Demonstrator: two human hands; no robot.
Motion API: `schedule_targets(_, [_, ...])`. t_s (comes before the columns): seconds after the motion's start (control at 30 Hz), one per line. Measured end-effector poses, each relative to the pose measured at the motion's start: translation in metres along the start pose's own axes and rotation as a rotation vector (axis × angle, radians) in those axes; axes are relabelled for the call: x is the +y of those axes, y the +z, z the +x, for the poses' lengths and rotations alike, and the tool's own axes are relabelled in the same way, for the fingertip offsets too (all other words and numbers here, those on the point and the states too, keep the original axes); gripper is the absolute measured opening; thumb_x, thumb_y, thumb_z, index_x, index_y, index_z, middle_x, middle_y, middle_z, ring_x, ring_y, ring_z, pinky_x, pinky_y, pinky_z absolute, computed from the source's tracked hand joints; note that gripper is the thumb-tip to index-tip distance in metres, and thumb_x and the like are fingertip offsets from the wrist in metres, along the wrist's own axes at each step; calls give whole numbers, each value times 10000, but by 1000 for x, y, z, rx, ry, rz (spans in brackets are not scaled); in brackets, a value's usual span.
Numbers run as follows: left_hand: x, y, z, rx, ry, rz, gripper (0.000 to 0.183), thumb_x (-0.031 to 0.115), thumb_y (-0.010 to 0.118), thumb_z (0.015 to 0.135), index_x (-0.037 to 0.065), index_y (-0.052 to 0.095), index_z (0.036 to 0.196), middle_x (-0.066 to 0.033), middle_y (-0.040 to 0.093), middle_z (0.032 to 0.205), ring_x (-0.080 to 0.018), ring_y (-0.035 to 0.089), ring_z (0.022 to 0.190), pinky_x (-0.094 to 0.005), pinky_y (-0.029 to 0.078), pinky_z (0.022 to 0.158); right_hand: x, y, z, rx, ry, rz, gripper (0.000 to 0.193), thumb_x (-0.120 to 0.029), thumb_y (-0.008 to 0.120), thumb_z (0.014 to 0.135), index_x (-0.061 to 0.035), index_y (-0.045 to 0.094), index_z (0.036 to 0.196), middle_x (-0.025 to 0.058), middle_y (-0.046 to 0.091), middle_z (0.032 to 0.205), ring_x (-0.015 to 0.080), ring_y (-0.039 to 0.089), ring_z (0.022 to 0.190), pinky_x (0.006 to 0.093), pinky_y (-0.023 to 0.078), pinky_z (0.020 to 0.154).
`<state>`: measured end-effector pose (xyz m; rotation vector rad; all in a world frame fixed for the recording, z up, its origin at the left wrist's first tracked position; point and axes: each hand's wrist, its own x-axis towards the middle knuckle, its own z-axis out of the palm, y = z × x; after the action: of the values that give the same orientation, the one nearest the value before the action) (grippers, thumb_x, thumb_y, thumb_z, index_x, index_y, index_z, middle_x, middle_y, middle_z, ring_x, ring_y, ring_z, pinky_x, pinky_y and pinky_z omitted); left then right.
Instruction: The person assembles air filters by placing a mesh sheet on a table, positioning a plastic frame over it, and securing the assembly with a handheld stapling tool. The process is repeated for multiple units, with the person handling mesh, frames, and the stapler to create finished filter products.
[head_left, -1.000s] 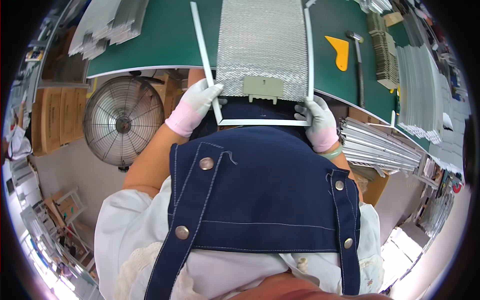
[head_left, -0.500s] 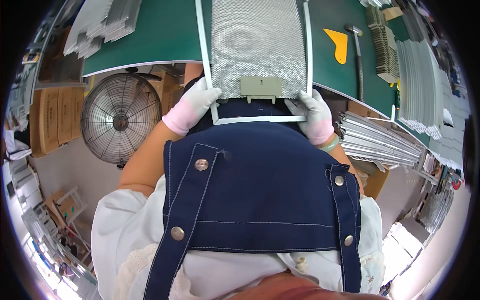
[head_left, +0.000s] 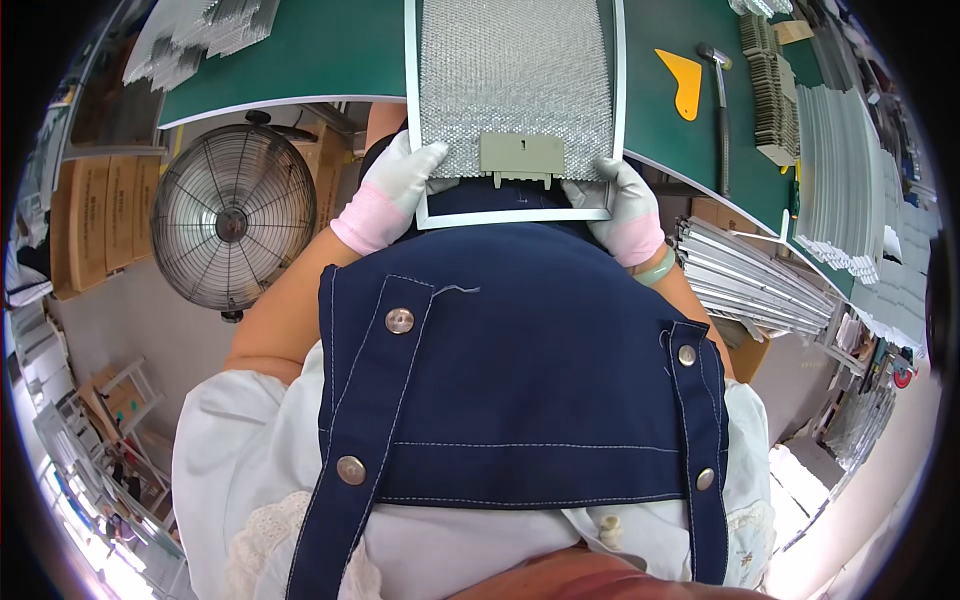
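While over the green table (head_left: 320,50), both gloved hands' fingers clamped on mesh filter panel (head_left: 515,80): left hand (head_left: 395,190), right hand (head_left: 620,205).

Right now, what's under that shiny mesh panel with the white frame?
The silver mesh panel in its white frame lies on the green table mat, its near edge sticking out over the dark blue apron. Gloved hands, left and right, grip its corners. Anything beneath the mesh is hidden.

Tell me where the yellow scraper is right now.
In the head view the yellow scraper lies on the green table, upper right, between the mesh filter and the hammer.
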<state>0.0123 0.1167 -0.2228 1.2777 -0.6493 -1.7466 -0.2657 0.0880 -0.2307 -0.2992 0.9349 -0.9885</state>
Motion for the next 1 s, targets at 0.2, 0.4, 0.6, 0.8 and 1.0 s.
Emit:
schedule_targets(0.2, [2, 12, -2, 84, 46, -244, 403, 129, 531, 947, -31, 427, 1301, -140, 556, 1216, -239, 555, 1140, -447, 421, 1041, -1, 0, 10, 103, -59, -66, 244, -111, 602, 935, -71, 507, 1157, 52, 524, 961, 233, 581, 898, 497, 513, 902])
schedule_targets(0.4, [-6, -8, 7, 22, 107, 90, 365, 177, 578, 932, -41, 511, 1216, -124, 591, 1130, -202, 589, 1040, -346, 500, 909, -9, -16, 12, 101, 49, -58, 205, -109, 571, 925, -43, 558, 1118, 87, 556, 1055, 259, 596, 976, 487, 532, 890])
schedule_targets(0.6, [-4, 9, -15, 65, 120, -169, 432, 199, 624, 943, -21, 498, 1294, -130, 594, 1186, -225, 611, 1077, -353, 528, 925, -7, 12, -6, 53, 71, -103, 323, -116, 582, 957, -51, 498, 1263, 121, 574, 1191, 289, 590, 1111, 469, 527, 921])
schedule_targets(0.8, [7, 5, 11, 163, 23, -261, 341, 149, 652, 918, -3, 554, 1207, -113, 613, 1133, -240, 621, 1050, -435, 550, 891, -8, 23, -2, 26, 94, -41, 291, -59, 530, 967, -38, 478, 1252, 126, 587, 1168, 280, 617, 1037, 527, 509, 926])
schedule_targets(1.0, [0, -9, 21, -19, -15, -354, 283, 136, 634, 917, 2, 589, 1161, -130, 635, 1128, -266, 643, 1043, -442, 539, 929, -7, 12, 5, 112, 143, 40, 217, -62, 582, 929, -1, 566, 1136, 132, 606, 1133, 289, 624, 1017, 507, 511, 926])
